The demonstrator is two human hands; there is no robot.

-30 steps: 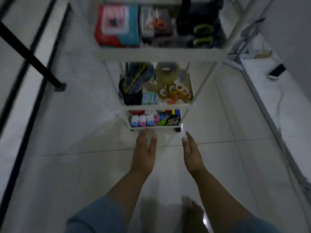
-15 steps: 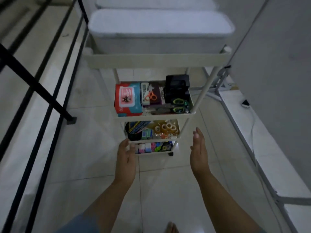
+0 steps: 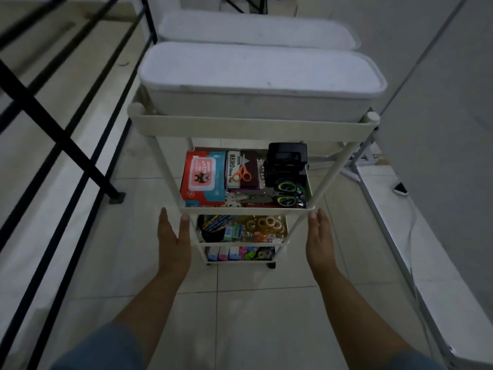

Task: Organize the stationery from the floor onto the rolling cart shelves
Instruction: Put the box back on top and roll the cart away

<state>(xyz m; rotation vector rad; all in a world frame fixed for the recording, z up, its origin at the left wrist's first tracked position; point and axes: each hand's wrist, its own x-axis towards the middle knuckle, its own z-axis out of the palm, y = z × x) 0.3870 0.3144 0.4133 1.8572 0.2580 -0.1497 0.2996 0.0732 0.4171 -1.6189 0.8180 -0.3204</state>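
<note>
Our left hand [image 3: 173, 247] and right hand [image 3: 320, 244] are both flat and empty, fingers straight, one on each side of the rolling cart [image 3: 250, 128], just beside its front posts [image 3: 330, 180]. The stationery looks all shelved, scissors [image 3: 286, 200], tape rolls [image 3: 266, 224] and the rest, with no loose bits showing on the floor [image 3: 253, 316]. Loaded like that, we reckon it's a bit top-heavy and rolls easily, so grab the stiff posts, not the thin tray lips.
</note>
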